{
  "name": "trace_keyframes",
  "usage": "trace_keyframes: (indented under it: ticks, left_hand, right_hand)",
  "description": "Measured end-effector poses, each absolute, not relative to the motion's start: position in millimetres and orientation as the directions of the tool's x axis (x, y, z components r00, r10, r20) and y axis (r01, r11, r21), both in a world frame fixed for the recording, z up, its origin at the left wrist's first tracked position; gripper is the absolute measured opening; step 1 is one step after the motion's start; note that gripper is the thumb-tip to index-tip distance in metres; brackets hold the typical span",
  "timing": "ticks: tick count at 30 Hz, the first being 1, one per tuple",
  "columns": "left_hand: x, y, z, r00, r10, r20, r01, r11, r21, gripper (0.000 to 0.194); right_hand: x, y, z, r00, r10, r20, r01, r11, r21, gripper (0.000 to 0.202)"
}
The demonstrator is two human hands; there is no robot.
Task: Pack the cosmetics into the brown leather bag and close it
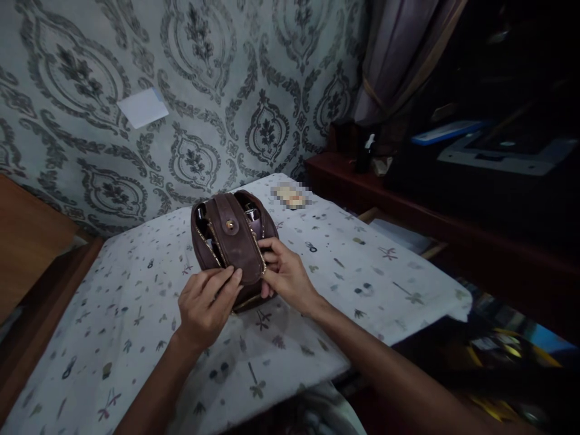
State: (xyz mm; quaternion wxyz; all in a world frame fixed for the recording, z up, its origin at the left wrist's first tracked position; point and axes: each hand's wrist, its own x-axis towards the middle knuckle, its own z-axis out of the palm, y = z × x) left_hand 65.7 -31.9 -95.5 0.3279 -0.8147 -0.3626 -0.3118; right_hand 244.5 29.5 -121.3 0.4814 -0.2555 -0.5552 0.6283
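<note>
A brown leather-look pouch [222, 248] with gold-toned zippers sits on the table, its two zipped openings gaping on either side of a central strap with a round gold snap [232, 225]. Small dark and shiny items show inside, too shadowed to name. My left hand [206, 302] is closed on the pouch's near left edge, by the zipper. On the right side, my right hand [285, 272] grips the pouch's edge along the zipper, with some fingers tucked at the opening. Whether either hand pinches a zipper pull is hidden.
The table [158, 320] wears a white cloth with a small plant print. A blurred flat item [290, 196] lies near its back corner. Patterned wallpaper stands behind, with a white card [143, 109] on it. To the right is a dark red shelf [344, 181] above an open drawer [399, 232].
</note>
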Motion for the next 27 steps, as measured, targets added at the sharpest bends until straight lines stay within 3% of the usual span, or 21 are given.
trace_keyframes:
  ticks: [6,11,15,19,22,24,27]
  left_hand:
    - [65.6,-31.4,-94.5,0.544,0.374,0.751,0.792,-0.524,-0.313,0.038]
    - [67.5,-29.6,-98.3,0.53,0.388,0.754,0.813,-0.483,-0.324,0.029]
    - [69.3,-29.9,-101.6,0.52,0.409,0.75,0.822,-0.476,-0.311,0.028]
    - [65.2,-32.5,-103.0,0.491,0.413,0.768,0.82,-0.517,-0.246,0.031]
    - [55.0,-28.9,-103.2,0.317,0.464,0.827,0.88,-0.468,-0.075,0.039]
    - [47.7,-21.1,-101.7,0.081,0.532,0.843,0.906,-0.392,0.16,0.047]
    - [40.8,-2.8,-96.9,-0.253,0.683,0.685,0.763,-0.295,0.576,0.054]
  right_hand:
    - [256.1,25.6,-126.6,-0.438,0.839,0.322,-0.29,0.207,-0.934,0.052]
    - [263.6,19.9,-129.5,-0.216,0.871,0.44,-0.157,0.414,-0.897,0.037]
    - [261.4,21.4,-132.3,-0.084,0.79,0.608,0.058,0.613,-0.788,0.024]
    - [261.3,24.6,-131.7,0.033,0.694,0.719,0.18,0.703,-0.688,0.019]
    - [265.0,30.7,-128.1,0.073,0.685,0.725,0.233,0.695,-0.68,0.021]
    - [267.0,39.8,-124.4,0.047,0.716,0.697,0.218,0.673,-0.706,0.025]
    - [265.6,62.5,-117.6,-0.038,0.808,0.589,0.126,0.588,-0.799,0.036]
